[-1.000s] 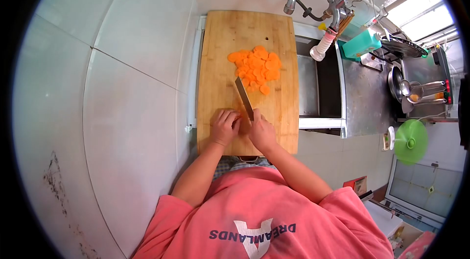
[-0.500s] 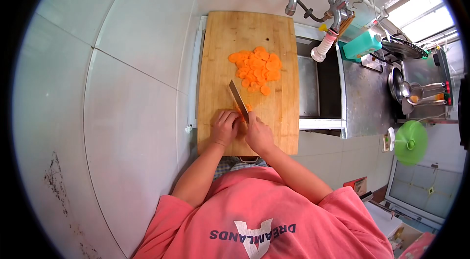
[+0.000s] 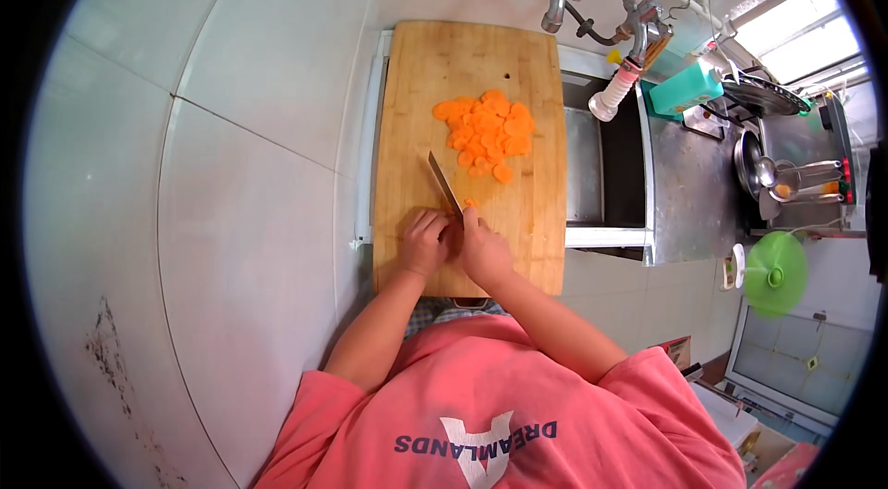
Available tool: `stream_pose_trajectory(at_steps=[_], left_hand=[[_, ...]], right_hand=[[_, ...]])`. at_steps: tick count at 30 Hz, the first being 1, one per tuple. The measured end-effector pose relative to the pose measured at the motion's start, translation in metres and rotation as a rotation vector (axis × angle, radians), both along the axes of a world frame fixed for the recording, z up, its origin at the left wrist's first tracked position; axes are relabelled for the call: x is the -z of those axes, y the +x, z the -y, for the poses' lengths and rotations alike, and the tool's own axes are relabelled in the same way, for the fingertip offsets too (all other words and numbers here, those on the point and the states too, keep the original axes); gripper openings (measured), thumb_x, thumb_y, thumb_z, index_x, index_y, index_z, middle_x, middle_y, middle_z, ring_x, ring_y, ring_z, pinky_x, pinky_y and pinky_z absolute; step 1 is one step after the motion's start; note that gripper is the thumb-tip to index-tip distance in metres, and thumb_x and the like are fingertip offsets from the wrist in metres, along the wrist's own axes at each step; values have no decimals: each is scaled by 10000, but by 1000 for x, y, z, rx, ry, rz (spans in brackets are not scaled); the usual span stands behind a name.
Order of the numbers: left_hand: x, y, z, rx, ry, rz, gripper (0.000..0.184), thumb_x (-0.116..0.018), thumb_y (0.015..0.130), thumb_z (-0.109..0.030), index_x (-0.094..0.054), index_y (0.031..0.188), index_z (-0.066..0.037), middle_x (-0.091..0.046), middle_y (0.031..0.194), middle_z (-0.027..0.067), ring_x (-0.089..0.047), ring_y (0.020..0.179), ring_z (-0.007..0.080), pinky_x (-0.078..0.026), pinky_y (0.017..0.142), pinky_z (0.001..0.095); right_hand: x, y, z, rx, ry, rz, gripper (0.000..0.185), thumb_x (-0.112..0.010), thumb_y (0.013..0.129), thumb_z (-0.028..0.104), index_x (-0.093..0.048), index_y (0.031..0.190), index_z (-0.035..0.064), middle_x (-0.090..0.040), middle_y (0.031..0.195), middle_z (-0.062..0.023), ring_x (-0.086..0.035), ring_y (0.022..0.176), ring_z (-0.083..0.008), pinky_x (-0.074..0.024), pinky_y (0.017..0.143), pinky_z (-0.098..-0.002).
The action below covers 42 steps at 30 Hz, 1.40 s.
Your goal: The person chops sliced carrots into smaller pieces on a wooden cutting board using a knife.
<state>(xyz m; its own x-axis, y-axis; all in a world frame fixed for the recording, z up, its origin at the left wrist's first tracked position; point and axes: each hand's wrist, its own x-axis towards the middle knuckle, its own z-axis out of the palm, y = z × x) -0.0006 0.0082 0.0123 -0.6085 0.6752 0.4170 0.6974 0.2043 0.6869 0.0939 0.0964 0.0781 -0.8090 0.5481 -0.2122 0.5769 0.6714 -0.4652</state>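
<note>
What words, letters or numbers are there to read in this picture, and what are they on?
"DREAMLANDS": dark letters, upside down, on the pink T-shirt.
"A": one big white letter, also upside down, on the same T-shirt.
Any marking on the teal bottle is too small to read.

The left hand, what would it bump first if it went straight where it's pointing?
Probably the knife blade, which slants across just ahead of the left hand; this one view doesn't clearly show how high it sits.

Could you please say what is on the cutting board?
Carrot slices are piled on the board; the right hand holds a knife over it. What the left hand covers cannot be seen.
</note>
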Motion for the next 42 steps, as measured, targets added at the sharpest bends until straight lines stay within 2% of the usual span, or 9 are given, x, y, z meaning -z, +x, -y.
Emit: stream_pose_trajectory(at_steps=[2, 9, 12, 15, 18, 21, 23, 32, 42], left_hand=[[-2, 1, 0, 2, -2, 4, 97, -675, 683, -4, -648, 767, -44, -646, 823, 82, -610, 771, 274, -507, 679, 353], [-7, 5, 1, -4, -12, 34, 128, -675, 716, -21, -671, 842, -46, -663, 890, 82, -627, 836, 266, -519, 731, 344], [-10, 6, 0, -20, -4, 24, 122, -666, 744, -31, -676, 864, -52, -663, 910, 79, -627, 848, 265, -521, 744, 342], [-14, 9, -1, -61, 9, 41, 114, -663, 758, -35, -674, 872, -43, -665, 926, 89, -630, 855, 264, -518, 755, 341], [-20, 13, 1, -140, -3, 100, 114, -663, 764, -39, -672, 878, -39, -666, 936, 91, -629, 865, 261, -515, 762, 341], [-16, 10, 6, -159, -26, 96, 111, -668, 766, -50, -670, 877, -49, -662, 930, 82, -624, 863, 259, -515, 750, 341], [-11, 10, 5, -142, -40, 63, 112, -673, 765, -58, -669, 877, -55, -659, 928, 79, -622, 862, 259, -516, 742, 342], [-9, 11, 4, -107, -68, 107, 134, -688, 744, -65, -665, 876, -62, -641, 911, 68, -608, 830, 272, -511, 723, 360], [-12, 8, 8, -92, -58, -22, 137, -684, 730, -49, -671, 866, -62, -646, 880, 68, -604, 826, 269, -510, 722, 352]], right_hand=[[6, 0, 0, 30, -54, 23, 372, -570, 791, 138, -398, 1106, 39, -604, 855, -210, -622, 673, -411, -503, 592, -484], [5, 10, -6, 69, -28, -14, 342, -574, 801, 164, -415, 1073, 32, -608, 859, -209, -624, 677, -409, -502, 602, -491], [-5, 12, -9, 108, -8, -38, 259, -551, 776, 47, -407, 992, 44, -610, 835, -220, -619, 712, -417, -494, 614, -494], [-13, 15, -14, 63, -10, 23, 240, -546, 797, 72, -405, 989, 44, -606, 830, -221, -620, 711, -420, -494, 614, -496], [3, 16, -11, -3, 23, 53, 392, -612, 771, 176, -417, 1081, 36, -611, 857, -203, -639, 688, -386, -515, 586, -460], [1, 14, -7, 25, 38, -47, 334, -597, 777, 146, -415, 1037, 43, -613, 839, -199, -636, 677, -389, -515, 582, -464], [-10, 14, -8, 80, -65, -44, 200, -504, 887, 141, -398, 1016, 31, -610, 848, -239, -609, 730, -439, -480, 634, -511], [-11, 16, -4, 72, -102, -33, 185, -499, 886, 113, -385, 1010, 36, -612, 890, -238, -596, 747, -440, -472, 649, -516], [-10, 11, 1, 60, -92, -30, 195, -502, 880, 116, -384, 1007, 26, -610, 874, -242, -601, 740, -444, -476, 637, -515]])
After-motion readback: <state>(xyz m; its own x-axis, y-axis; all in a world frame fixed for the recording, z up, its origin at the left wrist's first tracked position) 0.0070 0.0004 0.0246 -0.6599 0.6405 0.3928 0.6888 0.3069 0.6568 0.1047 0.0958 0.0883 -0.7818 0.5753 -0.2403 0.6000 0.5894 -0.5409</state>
